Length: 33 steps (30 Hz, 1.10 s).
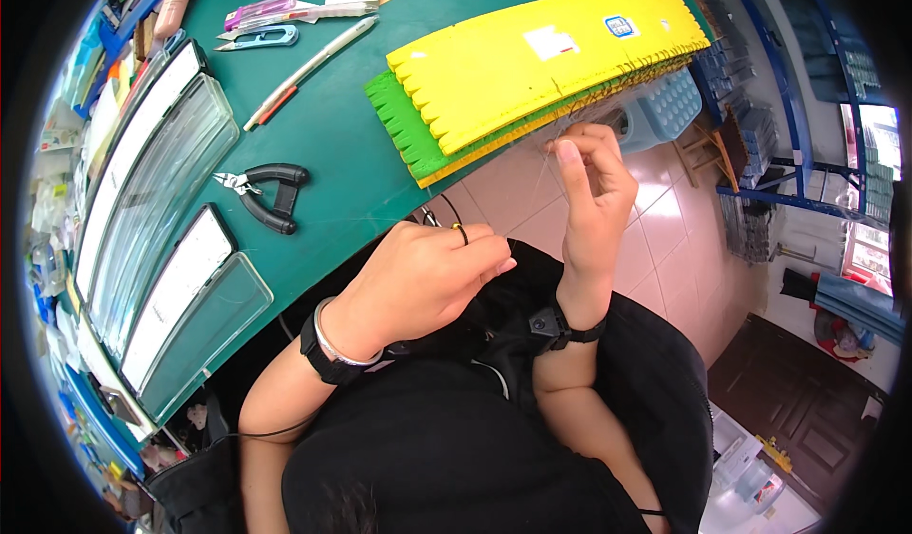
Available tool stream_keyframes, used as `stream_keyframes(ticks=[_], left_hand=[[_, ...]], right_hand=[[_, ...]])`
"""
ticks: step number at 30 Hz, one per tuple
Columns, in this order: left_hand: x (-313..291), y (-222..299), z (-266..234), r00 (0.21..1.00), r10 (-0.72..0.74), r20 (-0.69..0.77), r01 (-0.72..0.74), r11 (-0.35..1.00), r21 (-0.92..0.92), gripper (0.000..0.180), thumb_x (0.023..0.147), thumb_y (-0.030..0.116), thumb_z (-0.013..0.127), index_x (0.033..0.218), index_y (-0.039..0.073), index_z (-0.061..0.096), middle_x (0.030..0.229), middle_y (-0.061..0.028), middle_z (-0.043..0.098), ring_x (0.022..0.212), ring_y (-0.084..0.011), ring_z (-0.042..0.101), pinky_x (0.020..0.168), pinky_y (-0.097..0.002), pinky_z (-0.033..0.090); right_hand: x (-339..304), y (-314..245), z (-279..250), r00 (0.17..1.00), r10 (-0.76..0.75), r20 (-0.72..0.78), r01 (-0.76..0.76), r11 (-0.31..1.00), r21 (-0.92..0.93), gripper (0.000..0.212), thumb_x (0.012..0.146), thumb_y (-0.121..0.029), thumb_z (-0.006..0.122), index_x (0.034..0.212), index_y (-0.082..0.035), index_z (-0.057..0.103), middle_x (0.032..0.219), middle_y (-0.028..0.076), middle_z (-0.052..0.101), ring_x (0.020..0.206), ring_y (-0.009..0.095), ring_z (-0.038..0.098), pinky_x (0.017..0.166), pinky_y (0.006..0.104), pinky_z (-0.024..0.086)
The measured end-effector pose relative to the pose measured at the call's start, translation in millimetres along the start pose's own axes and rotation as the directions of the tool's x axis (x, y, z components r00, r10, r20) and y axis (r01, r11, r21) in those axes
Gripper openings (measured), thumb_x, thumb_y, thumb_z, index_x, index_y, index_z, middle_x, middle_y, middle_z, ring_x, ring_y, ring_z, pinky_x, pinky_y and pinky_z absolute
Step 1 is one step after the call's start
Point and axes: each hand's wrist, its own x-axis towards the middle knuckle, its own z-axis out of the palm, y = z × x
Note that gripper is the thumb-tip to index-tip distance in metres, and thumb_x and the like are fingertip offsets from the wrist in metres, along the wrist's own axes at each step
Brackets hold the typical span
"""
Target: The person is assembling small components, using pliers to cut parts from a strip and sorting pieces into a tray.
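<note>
My left hand is closed with its fingers curled in front of my body, a ring on one finger. What its fingers hold is hidden. Farther right, my right hand is raised with its thumb and fingertips pinched on a thin clear line, just off the near edge of the yellow foam board. That board has notched edges and lies on a green foam board. Many fine strands hang along the boards' near edge. A small metallic piece shows behind my left hand, too little of it to name.
On the green table lie black-handled nippers, a white pen, a blue-handled cutter and clear-lidded cases. A light blue plastic basket stands beyond the table edge, above the tiled floor.
</note>
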Motion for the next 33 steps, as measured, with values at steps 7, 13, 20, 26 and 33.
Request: stream_keyframes(ticks=[7, 13, 20, 26, 33], left_hand=[[1, 0, 0, 1.0, -0.003, -0.005, 0.003, 1.0, -0.016, 0.011, 0.084, 0.002, 0.072, 0.092, 0.006, 0.066, 0.08, -0.0059, 0.066, 0.064, -0.0275, 0.066, 0.054, -0.0354, 0.051], [2, 3, 5, 0.997, -0.014, -0.072, 0.018, 0.999, 0.051, 0.008, 0.089, 0.003, 0.07, 0.09, 0.005, 0.063, 0.08, -0.0072, 0.067, 0.061, -0.028, 0.065, 0.052, -0.0357, 0.049], [4, 5, 8, 0.994, -0.038, -0.105, 0.05, 0.993, 0.105, 0.009, 0.092, 0.005, 0.07, 0.089, 0.004, 0.062, 0.08, -0.0088, 0.067, 0.062, -0.0292, 0.065, 0.053, -0.0369, 0.049], [8, 8, 8, 0.986, -0.074, -0.151, 0.088, 0.992, 0.088, 0.008, 0.093, 0.005, 0.069, 0.09, 0.003, 0.062, 0.081, -0.0093, 0.067, 0.065, -0.0304, 0.066, 0.055, -0.0376, 0.049], [15, 7, 7, 0.97, -0.085, -0.229, 0.103, 0.992, 0.068, 0.008, 0.093, 0.004, 0.07, 0.09, 0.002, 0.063, 0.079, -0.0098, 0.067, 0.065, -0.0299, 0.066, 0.055, -0.0371, 0.049]], right_hand=[[3, 2, 5, 0.998, 0.058, -0.013, -0.057, 0.995, 0.085, 0.01, 0.092, -0.004, 0.074, 0.091, 0.005, 0.072, 0.09, 0.005, 0.061, 0.084, 0.012, 0.055, 0.079, 0.0269, 0.043], [-3, 6, -5, 0.993, 0.092, -0.068, -0.083, 0.987, 0.136, 0.014, 0.095, -0.006, 0.073, 0.087, 0.005, 0.07, 0.093, 0.004, 0.06, 0.085, 0.012, 0.056, 0.08, 0.0258, 0.043], [-9, 9, -8, 0.984, 0.137, -0.112, -0.108, 0.966, 0.234, 0.012, 0.098, -0.005, 0.07, 0.089, 0.003, 0.068, 0.096, 0.004, 0.06, 0.089, 0.012, 0.058, 0.082, 0.0251, 0.044], [-15, 3, -4, 0.977, 0.023, -0.213, -0.03, 0.999, -0.029, 0.012, 0.098, -0.005, 0.069, 0.09, 0.003, 0.067, 0.096, 0.005, 0.061, 0.089, 0.012, 0.055, 0.081, 0.0264, 0.043], [-16, 7, -1, 0.965, -0.074, -0.25, 0.054, 0.995, -0.086, 0.009, 0.099, -0.005, 0.067, 0.094, 0.003, 0.066, 0.096, 0.007, 0.062, 0.089, 0.014, 0.055, 0.082, 0.0272, 0.044]])
